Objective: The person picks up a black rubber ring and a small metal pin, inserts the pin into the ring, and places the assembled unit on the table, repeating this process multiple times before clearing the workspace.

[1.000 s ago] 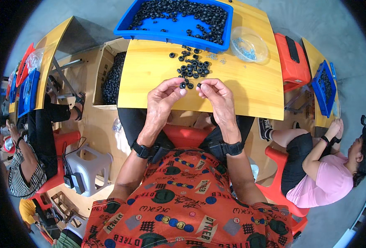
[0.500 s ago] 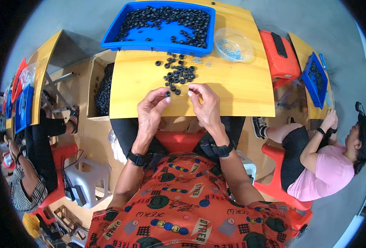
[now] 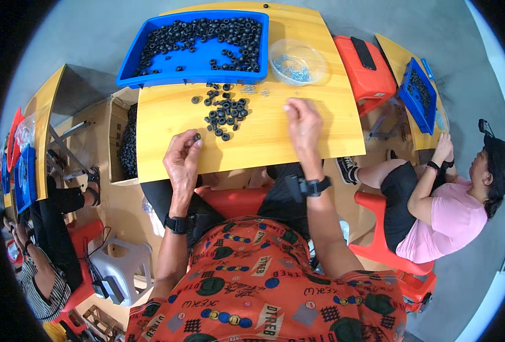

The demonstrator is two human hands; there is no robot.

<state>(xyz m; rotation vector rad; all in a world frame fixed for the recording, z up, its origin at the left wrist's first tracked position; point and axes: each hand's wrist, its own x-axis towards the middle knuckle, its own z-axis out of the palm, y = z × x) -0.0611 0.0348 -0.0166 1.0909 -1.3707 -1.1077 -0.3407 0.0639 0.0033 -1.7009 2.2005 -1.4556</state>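
My left hand [image 3: 183, 157] is closed over the near left part of the yellow table, pinching a small black ring-shaped part [image 3: 197, 137] between thumb and forefinger. My right hand [image 3: 304, 128] is slightly blurred, its fingers curled together above the table's right half; anything inside them is hidden. Between the hands lies a loose pile of small black round parts [image 3: 224, 117], some showing holes. Small silvery pieces [image 3: 249, 89] lie just beyond it. A clear round bowl [image 3: 315, 77] with tiny bluish metal pieces stands beyond my right hand.
A large blue tray [image 3: 207, 77] of black parts occupies the far left tabletop. Left of the yellow table [image 3: 275, 154] stands a cardboard box [image 3: 115, 154] of dark parts. At right are a red case [image 3: 369, 80] and a person in pink [image 3: 446, 225] at another table.
My right hand has moved right and a little away, toward the clear bowl. My left hand has shifted left, still holding the black part. The whole view has shifted slightly.
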